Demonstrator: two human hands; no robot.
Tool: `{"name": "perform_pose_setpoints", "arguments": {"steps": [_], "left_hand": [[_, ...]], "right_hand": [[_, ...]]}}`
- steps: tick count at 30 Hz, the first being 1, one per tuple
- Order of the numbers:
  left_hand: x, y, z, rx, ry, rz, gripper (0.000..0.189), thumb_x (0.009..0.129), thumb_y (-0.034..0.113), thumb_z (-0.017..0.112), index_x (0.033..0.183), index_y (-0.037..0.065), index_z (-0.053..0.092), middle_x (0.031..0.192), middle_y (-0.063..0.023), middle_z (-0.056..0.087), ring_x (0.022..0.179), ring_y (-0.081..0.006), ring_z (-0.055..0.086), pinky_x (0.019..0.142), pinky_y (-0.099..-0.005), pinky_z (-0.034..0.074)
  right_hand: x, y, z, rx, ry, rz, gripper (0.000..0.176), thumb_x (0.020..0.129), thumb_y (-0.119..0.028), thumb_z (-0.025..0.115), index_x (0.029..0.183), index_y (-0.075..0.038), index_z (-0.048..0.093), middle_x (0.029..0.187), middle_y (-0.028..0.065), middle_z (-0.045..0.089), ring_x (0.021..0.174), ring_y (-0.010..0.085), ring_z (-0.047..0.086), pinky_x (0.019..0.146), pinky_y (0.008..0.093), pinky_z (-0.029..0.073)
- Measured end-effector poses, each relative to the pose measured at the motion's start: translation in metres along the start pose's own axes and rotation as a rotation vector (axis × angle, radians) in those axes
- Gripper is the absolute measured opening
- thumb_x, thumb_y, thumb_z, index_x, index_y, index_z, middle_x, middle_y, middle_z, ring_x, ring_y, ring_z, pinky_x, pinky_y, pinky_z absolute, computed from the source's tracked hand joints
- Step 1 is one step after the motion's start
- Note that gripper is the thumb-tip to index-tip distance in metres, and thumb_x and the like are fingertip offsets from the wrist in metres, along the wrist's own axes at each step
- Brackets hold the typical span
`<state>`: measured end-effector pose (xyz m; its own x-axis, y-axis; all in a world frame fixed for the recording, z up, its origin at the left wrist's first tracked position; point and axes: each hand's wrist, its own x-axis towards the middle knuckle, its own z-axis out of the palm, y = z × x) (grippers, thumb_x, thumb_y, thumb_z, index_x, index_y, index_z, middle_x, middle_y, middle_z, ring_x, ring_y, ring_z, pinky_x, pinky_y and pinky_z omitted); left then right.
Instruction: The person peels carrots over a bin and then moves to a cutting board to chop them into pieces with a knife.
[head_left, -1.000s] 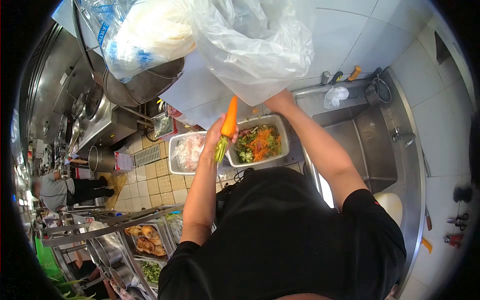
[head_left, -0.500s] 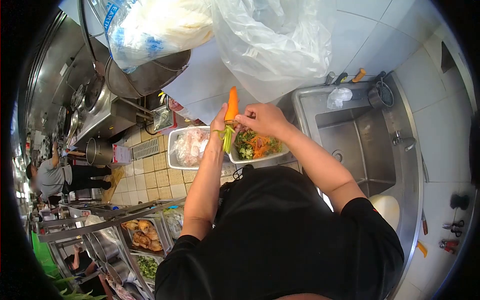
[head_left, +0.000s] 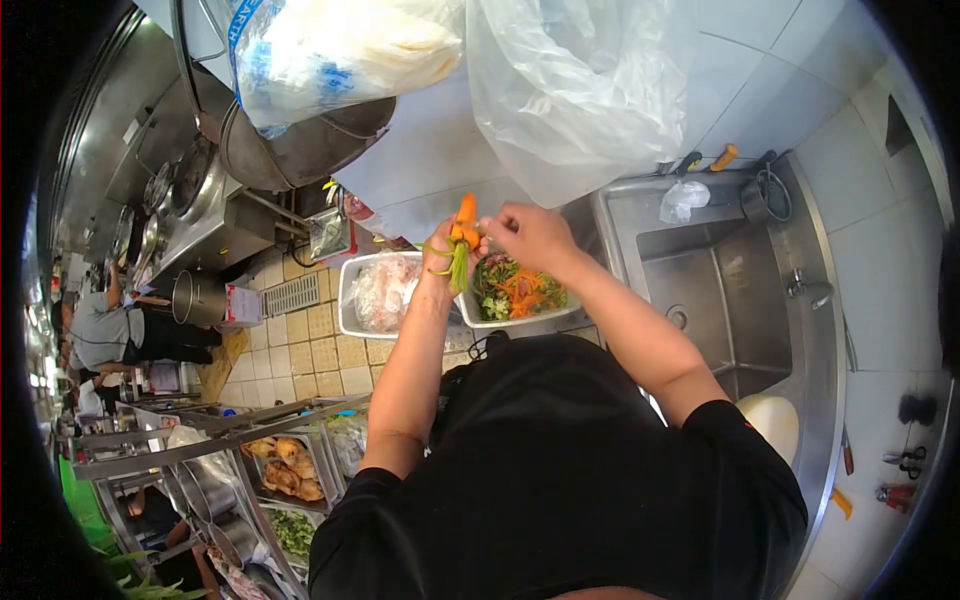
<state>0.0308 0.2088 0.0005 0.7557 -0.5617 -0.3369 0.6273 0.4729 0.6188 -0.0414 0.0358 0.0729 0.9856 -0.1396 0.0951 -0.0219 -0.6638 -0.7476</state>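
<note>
My left hand (head_left: 438,258) is wrapped round a carrot (head_left: 467,208), which points away from me. Thin green stems (head_left: 459,268) hang from the same grip toward my wrist. Close beside the carrot, my right hand (head_left: 532,238) has its fingers curled in a pinch; whatever is between them is too small to make out. Below the hands, a white tub (head_left: 520,319) contains orange shreds and green vegetable pieces. Left of it stands another white tub (head_left: 346,310) with pale contents in clear plastic.
A steel sink (head_left: 700,290) with a tap (head_left: 806,288) lies to my right. Plastic bags (head_left: 580,90) hang ahead. Left are a metal rack (head_left: 250,440) with trays of cooked poultry (head_left: 290,468), a large pot (head_left: 197,300), and a person in grey (head_left: 98,322).
The carrot has dipped slightly and appears shorter, with an orange piece now showing at its lower part. My right hand has shifted slightly away from it to the right.
</note>
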Motion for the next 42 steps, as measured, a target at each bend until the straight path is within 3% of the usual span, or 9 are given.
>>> {"name": "perform_pose_setpoints", "arguments": {"steps": [6,8,11,14,19,23,25,34,42], "left_hand": [[-0.003,0.002,0.013,-0.096,0.086,0.017,0.034,0.101,0.035,0.047,0.112,0.005,0.058,0.085,-0.0111,0.064,0.072,-0.0208,0.063,0.068,-0.0317,0.053],[-0.018,0.009,0.015,0.043,-0.256,-0.064,0.037,0.102,0.038,0.047,0.121,0.008,0.056,0.08,-0.0095,0.06,0.064,-0.0181,0.056,0.06,-0.0281,0.046],[-0.023,0.007,0.01,0.043,-0.241,-0.089,0.041,0.102,0.04,0.047,0.131,0.011,0.052,0.077,-0.0082,0.057,0.06,-0.0163,0.05,0.056,-0.0266,0.041],[-0.026,0.01,0.014,0.128,-0.202,-0.076,0.044,0.102,0.041,0.047,0.135,0.012,0.049,0.077,-0.0089,0.058,0.06,-0.0167,0.053,0.055,-0.0275,0.043],[-0.022,0.019,0.016,0.279,-0.143,-0.05,0.052,0.1,0.042,0.05,0.141,0.011,0.045,0.077,-0.0093,0.058,0.056,-0.0168,0.055,0.049,-0.0275,0.044],[-0.026,0.031,0.012,0.527,-0.195,-0.013,0.062,0.099,0.043,0.051,0.148,0.006,0.04,0.076,-0.0089,0.058,0.05,-0.0163,0.053,0.045,-0.0264,0.043],[-0.032,0.032,0.01,0.556,-0.22,-0.023,0.062,0.099,0.042,0.052,0.147,0.005,0.041,0.076,-0.0085,0.058,0.049,-0.016,0.053,0.045,-0.026,0.042],[-0.027,0.05,-0.003,0.803,-0.277,-0.023,0.048,0.101,0.027,0.057,0.14,0.001,0.051,0.089,-0.003,0.062,0.067,-0.0109,0.058,0.059,-0.0261,0.049],[-0.011,0.048,-0.023,0.967,-0.282,0.148,0.044,0.101,0.023,0.058,0.137,-0.003,0.053,0.107,-0.0029,0.064,0.096,-0.0073,0.056,0.085,-0.0232,0.046]], "right_hand": [[0.002,-0.001,-0.002,0.066,-0.142,0.037,0.037,0.088,-0.044,0.065,0.082,-0.007,0.069,0.075,0.0125,0.068,0.071,0.0334,0.066,0.065,0.0438,0.049],[0.013,0.011,-0.012,0.055,-0.231,0.131,0.037,0.088,-0.043,0.065,0.091,-0.007,0.071,0.085,0.0142,0.071,0.08,0.0333,0.068,0.071,0.0434,0.051],[0.049,0.068,0.006,0.085,0.001,-0.062,0.041,0.089,-0.04,0.064,0.115,-0.008,0.068,0.112,0.0168,0.069,0.103,0.0335,0.065,0.086,0.0417,0.05],[0.074,0.101,0.03,-0.229,0.693,-0.515,0.039,0.092,-0.039,0.065,0.076,-0.004,0.064,0.064,0.0066,0.061,0.06,0.0199,0.055,0.062,0.0352,0.045],[0.022,0.023,-0.006,0.087,0.013,-0.017,0.037,0.092,-0.038,0.065,0.112,-0.007,0.065,0.101,0.0131,0.068,0.094,0.0278,0.063,0.085,0.0409,0.048],[0.025,0.033,-0.001,0.031,0.055,-0.083,0.037,0.092,-0.04,0.064,0.109,-0.006,0.066,0.102,0.014,0.069,0.095,0.0298,0.064,0.086,0.0413,0.049],[0.035,0.053,0.008,-0.119,0.448,-0.139,0.039,0.092,-0.042,0.064,0.082,-0.005,0.066,0.075,0.0109,0.066,0.072,0.0283,0.064,0.071,0.0414,0.049],[0.017,0.019,-0.002,-0.125,-0.048,0.289,0.042,0.093,-0.038,0.061,0.124,-0.011,0.062,0.119,0.0174,0.065,0.107,0.0367,0.062,0.089,0.0436,0.049],[0.017,0.068,0.026,-0.153,0.317,0.23,0.044,0.091,-0.047,0.054,0.11,-0.011,0.069,0.104,0.0191,0.07,0.096,0.0382,0.066,0.084,0.0482,0.052]]}}
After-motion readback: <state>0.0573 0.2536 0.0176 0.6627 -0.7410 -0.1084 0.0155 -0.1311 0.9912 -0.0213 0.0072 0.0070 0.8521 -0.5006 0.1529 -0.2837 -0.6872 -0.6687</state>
